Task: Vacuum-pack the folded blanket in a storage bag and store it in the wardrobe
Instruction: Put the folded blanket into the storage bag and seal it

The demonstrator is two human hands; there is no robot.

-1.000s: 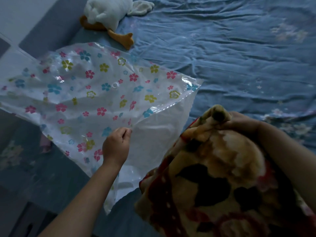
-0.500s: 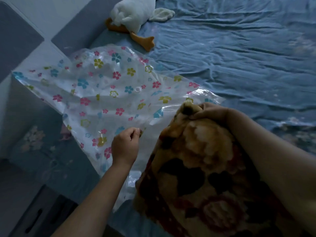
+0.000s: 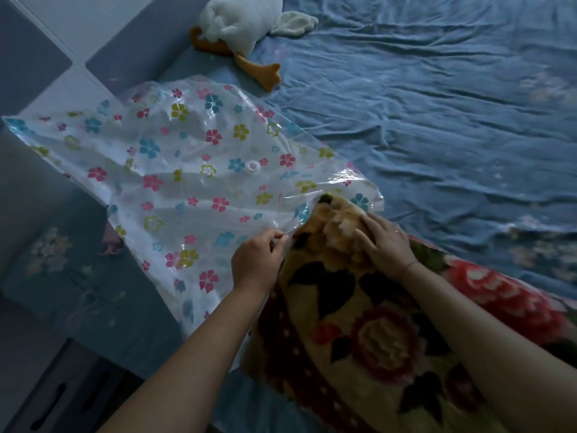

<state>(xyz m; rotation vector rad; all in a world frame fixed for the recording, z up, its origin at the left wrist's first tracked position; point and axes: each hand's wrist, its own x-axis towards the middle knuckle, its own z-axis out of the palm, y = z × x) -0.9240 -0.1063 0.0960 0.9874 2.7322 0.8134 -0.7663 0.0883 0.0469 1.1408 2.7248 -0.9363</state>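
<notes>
Your left hand [image 3: 256,264] pinches the upper lip of the storage bag [image 3: 187,170]; your right hand [image 3: 384,242] presses flat on the blanket [image 3: 359,323], whose tip sits just inside the bag's mouth. The rest lies outside the bag, and sealing, vacuuming and the wardrobe are not yet done.

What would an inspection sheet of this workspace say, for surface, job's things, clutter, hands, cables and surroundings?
Surface: wrinkled blue bed sheet.
Job's things: flowered storage bag spread out, mouth lifted; end of the blanket just inside the mouth.
Clutter: plush duck at the bed's far edge.
Hands: left hand pinches the bag's mouth edge; right hand presses on the blanket.
Cables: nothing seen.
Surroundings: padded wall panels; dark furniture at lower left.
</notes>
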